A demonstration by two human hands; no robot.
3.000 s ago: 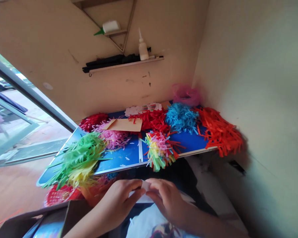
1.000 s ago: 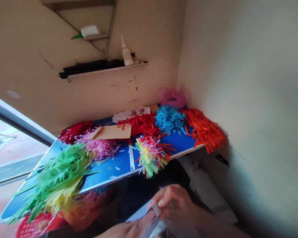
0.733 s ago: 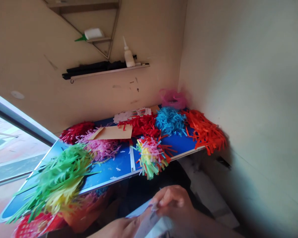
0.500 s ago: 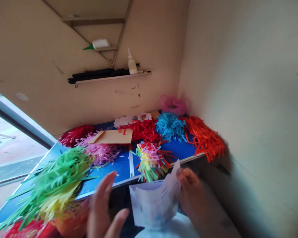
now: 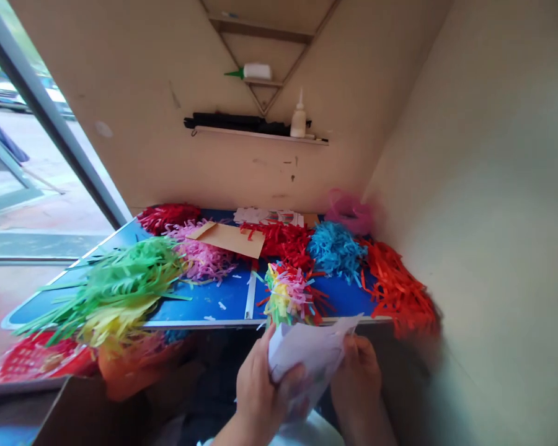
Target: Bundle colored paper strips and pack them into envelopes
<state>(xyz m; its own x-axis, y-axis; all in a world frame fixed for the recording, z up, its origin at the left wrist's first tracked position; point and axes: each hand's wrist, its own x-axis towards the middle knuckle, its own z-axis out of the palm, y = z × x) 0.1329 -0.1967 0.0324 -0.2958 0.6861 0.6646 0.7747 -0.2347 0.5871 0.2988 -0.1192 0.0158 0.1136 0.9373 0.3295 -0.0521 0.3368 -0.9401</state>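
Observation:
A curled piece of white paper [image 5: 307, 347], with faint print showing on its lower part, is held over my lap between both hands. My left hand [image 5: 260, 384] is closed round its left side, with the thumb across the front. At its right edge, my right hand [image 5: 358, 371] pinches the paper. Just beyond the paper, a mixed bunch of yellow, pink, red and green paper strips [image 5: 286, 291] lies at the front of the blue table [image 5: 214, 303]. My fingertips behind the paper are hidden.
Heaps of green strips [image 5: 130, 272], pink strips [image 5: 207, 257], blue strips [image 5: 337, 248] and orange-red strips [image 5: 400, 291] cover much of the table. A brown envelope [image 5: 232, 240] rests among them. Below left is a red basket [image 5: 41, 359]. A glue bottle [image 5: 298, 118] stands on the wall shelf.
My left hand, earlier spread and apart from the paper, now grips its left side. The paper has turned and curled inward. The camera view has shifted to the left.

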